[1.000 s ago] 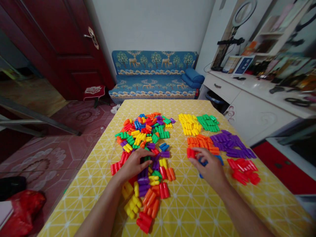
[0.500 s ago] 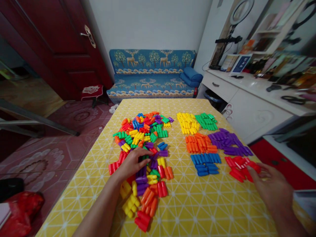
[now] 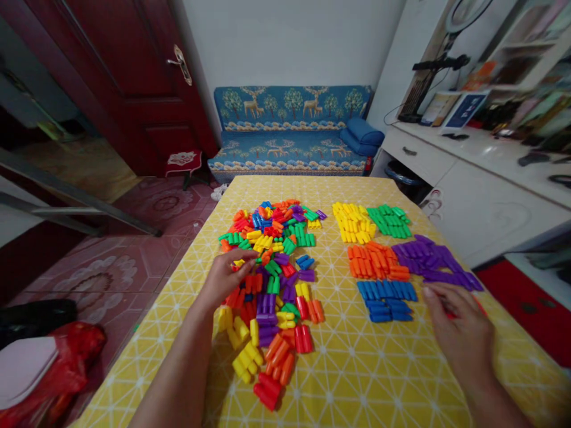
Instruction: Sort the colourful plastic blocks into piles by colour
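My left hand (image 3: 225, 276) hovers over the left edge of a mixed heap of bullet-shaped plastic building pieces (image 3: 267, 244), thumb and fingers apart. Nothing shows between its fingers. My right hand (image 3: 461, 330) is over the red group at the right, fingers loosely curved and apart. It hides most of the red pieces (image 3: 450, 310). Sorted by colour nearby lie yellow pieces (image 3: 353, 223), green pieces (image 3: 389, 221), orange pieces (image 3: 375, 261), purple pieces (image 3: 432, 261) and blue pieces (image 3: 387, 300).
A yellow patterned cloth (image 3: 348, 374) covers the table. Beyond it stands a blue sofa (image 3: 289, 139). A white dresser (image 3: 464, 160) is at the right, a red stool (image 3: 185, 161) by the door (image 3: 129, 77). A red bag (image 3: 66, 374) lies at the lower left.
My right hand has moved left and now covers the red group. My left hand has shifted left and up over the heap. The camera view has turned slightly left.
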Action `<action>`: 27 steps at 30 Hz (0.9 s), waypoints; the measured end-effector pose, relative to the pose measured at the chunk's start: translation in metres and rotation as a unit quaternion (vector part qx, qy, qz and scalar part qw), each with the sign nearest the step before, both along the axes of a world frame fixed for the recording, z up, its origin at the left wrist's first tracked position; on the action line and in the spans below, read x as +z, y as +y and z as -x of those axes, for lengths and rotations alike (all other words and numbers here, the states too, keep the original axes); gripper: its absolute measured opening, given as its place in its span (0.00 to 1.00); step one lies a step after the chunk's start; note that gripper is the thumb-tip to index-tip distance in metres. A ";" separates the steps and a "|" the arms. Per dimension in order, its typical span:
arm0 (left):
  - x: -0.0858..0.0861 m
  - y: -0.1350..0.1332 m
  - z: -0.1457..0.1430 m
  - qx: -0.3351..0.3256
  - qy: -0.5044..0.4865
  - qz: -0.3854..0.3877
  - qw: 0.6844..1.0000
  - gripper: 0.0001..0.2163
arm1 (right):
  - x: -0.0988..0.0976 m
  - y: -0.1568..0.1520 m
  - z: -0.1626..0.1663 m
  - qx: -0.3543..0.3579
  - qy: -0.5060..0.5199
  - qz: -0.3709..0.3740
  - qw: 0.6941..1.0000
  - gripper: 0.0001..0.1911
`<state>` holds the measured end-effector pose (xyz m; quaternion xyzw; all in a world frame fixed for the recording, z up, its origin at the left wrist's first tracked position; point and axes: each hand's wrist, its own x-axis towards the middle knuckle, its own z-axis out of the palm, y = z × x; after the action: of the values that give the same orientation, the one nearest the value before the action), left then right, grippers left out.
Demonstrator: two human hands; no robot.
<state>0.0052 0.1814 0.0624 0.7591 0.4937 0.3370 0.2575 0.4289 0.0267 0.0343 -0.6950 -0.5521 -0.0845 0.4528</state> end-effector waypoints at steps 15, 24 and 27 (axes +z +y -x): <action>-0.027 -0.129 0.039 -0.118 0.248 0.064 0.959 0.62 | -0.029 -0.002 0.176 0.314 -0.122 0.299 0.893 0.69; -0.046 -0.102 -0.006 -0.015 0.127 -0.068 0.989 0.38 | -0.031 0.059 0.194 0.287 -0.008 0.180 0.941 0.49; -0.037 -0.079 -0.014 0.008 0.097 -0.057 0.994 0.30 | -0.030 0.088 0.191 0.275 0.002 0.132 0.952 0.43</action>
<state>0.0194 0.1022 0.0255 0.7977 0.5024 0.2914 0.1622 0.2381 0.1145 0.0041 -0.5696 -0.7272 0.1186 0.3643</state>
